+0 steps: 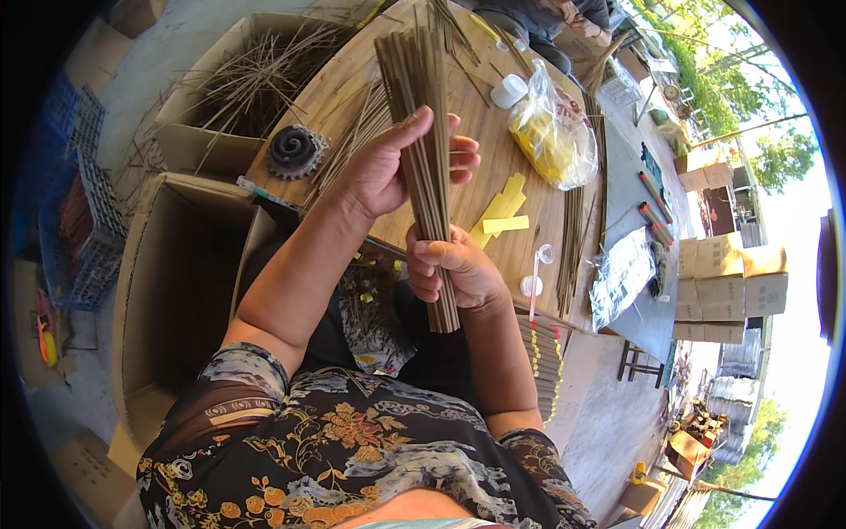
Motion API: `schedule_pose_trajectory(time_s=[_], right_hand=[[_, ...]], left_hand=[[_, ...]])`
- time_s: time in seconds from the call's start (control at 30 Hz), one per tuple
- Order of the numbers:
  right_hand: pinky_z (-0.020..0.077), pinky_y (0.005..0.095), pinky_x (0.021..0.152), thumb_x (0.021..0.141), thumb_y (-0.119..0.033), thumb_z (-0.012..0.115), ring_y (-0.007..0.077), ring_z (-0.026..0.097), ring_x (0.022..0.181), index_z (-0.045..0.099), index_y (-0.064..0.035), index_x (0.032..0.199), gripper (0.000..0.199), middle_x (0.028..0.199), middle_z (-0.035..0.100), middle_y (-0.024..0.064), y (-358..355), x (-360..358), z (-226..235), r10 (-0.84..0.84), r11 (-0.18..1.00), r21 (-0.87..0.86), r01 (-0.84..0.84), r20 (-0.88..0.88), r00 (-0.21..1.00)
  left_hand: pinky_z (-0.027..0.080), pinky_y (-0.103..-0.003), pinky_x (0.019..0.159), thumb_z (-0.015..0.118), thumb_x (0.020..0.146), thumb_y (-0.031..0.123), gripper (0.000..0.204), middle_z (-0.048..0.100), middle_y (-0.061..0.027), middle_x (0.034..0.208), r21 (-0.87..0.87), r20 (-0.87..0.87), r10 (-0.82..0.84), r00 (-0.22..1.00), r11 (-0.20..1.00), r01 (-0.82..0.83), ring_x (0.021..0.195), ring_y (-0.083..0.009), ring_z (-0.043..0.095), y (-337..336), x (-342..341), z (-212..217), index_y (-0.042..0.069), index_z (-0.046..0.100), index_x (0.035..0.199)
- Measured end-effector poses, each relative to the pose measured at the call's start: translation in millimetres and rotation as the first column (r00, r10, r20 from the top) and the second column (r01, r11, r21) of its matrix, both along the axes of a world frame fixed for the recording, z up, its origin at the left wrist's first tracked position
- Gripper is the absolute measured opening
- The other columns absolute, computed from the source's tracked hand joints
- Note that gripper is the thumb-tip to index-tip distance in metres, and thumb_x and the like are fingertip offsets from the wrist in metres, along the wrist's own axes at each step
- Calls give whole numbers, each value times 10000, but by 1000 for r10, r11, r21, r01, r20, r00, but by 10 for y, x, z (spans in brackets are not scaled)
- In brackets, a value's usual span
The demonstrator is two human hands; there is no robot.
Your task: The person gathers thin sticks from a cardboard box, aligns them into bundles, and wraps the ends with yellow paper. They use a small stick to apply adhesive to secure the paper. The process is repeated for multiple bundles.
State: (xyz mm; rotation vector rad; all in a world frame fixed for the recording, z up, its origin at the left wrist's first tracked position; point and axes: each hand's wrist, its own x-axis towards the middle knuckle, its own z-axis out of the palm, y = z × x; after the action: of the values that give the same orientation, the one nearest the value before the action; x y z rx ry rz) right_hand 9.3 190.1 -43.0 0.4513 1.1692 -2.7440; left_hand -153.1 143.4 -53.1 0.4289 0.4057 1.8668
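Note:
A thick bundle of thin brown incense sticks [429,176] stands nearly upright in front of me, over the table's near edge. Higher up, my left hand [401,159] is closed round it, thumb across the front and fingertips showing past its right side. My right hand [458,269] grips the bundle lower down, its fingers wrapped round the sticks. The lower ends reach just below that hand. At the top the sticks fan out a little and are uneven. Yellow paper strips [504,210] lie on the table to the right of my hands.
On the wooden table [480,150] are loose sticks, a clear bag [555,132] of yellow strips, a white cup [508,91] and a dark coiled roll [295,152]. Cardboard boxes [176,238] stand at the left, one full of sticks. Another person [573,18] sits across the table.

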Motion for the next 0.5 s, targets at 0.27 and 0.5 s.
schedule_pose_trajectory(time_s=[0.27, 0.5], right_hand=[[444, 261, 474, 762, -90, 605, 130, 500, 507, 476, -5, 887, 200, 647, 503, 46, -35, -15, -40, -60, 978, 201, 48, 50, 997], [427, 254, 449, 784, -120, 612, 130, 489, 487, 456, -25, 855, 196, 631, 500, 45, -24, -22, -81, -43, 991, 132, 40, 20, 999]], left_hand=[[501, -291, 595, 563, 847, 170, 155, 560, -60, 730, -179, 36, 56, 998, 983, -49, 642, -158, 565, 54, 5, -110, 22, 530, 880], [508, -319, 670, 538, 865, 165, 254, 552, -87, 800, -42, 86, -20, 996, 999, 24, 714, -189, 571, 45, 47, -132, 10, 486, 1059]])
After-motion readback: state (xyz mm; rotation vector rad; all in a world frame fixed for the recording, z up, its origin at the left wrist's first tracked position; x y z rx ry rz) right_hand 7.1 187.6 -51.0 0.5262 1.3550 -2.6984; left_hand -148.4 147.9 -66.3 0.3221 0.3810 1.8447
